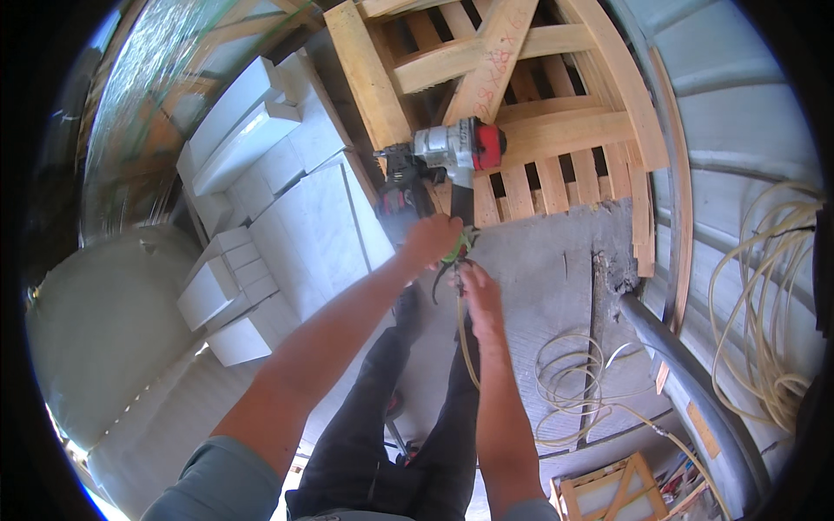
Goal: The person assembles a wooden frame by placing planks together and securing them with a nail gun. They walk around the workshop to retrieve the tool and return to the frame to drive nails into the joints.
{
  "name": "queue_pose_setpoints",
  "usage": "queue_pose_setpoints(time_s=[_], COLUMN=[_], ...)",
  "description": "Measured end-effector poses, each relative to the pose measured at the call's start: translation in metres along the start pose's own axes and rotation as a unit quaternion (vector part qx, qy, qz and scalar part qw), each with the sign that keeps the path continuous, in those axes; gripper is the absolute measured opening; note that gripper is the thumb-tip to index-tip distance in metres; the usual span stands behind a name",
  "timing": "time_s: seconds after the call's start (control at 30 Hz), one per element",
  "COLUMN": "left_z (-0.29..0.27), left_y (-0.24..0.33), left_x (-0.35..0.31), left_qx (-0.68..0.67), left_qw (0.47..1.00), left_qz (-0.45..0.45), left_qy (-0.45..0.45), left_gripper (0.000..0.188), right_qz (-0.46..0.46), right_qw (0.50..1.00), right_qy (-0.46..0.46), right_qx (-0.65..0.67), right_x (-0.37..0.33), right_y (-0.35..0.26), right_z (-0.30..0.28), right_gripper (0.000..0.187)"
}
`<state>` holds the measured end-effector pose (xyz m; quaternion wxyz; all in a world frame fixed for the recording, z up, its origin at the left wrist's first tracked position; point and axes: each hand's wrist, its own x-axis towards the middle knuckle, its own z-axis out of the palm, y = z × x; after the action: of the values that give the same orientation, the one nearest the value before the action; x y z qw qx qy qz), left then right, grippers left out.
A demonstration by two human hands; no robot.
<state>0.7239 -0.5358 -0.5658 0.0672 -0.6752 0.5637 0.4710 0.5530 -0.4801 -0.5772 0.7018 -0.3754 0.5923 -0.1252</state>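
My left hand point(431, 243) is wrapped round the lower end of the handle of a pneumatic nail gun point(446, 146). The tool has a silver body, a red cap and a black nose with a round magazine on its left. At the base of the handle, beside my left fingers, is a green piece point(458, 247). Just below, my right hand point(480, 300) is closed round the fitting where a yellowish air hose point(467, 352) meets the tool. The hose hangs down from there in front of my legs. My fingers partly hide the joint itself.
Wooden pallet frames point(556, 130) stand ahead, against a corrugated metal wall point(738, 113). White blocks and boards point(304, 217) are stacked at left, near a plastic-wrapped stack point(161, 104). Loose hose coils point(569, 382) lie on the concrete floor; more hose point(773, 295) hangs at right.
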Motion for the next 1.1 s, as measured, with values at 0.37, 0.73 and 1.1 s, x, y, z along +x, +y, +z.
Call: queue_pose_setpoints(time_s=[0.37,0.73,1.1], left_z=[0.074,0.207,0.247], left_y=[-0.012,-0.08,-0.091], left_x=[-0.042,-0.237,-0.251], left_qx=[-0.163,-0.775,-0.82], left_qw=[0.926,0.45,0.446], left_qz=[0.0,-0.442,-0.355], left_qy=[0.34,-0.044,-0.054], left_gripper=[0.035,0.038,0.04], right_qz=[0.075,0.112,0.048], right_qw=[0.935,0.949,0.98], right_qy=[-0.112,-0.199,0.009], right_qx=[0.327,0.218,0.194], right_x=[0.13,0.196,0.026], right_y=[-0.001,-0.053,-0.046], right_z=[-0.049,0.012,-0.078], right_gripper=[0.05,0.039,0.031])
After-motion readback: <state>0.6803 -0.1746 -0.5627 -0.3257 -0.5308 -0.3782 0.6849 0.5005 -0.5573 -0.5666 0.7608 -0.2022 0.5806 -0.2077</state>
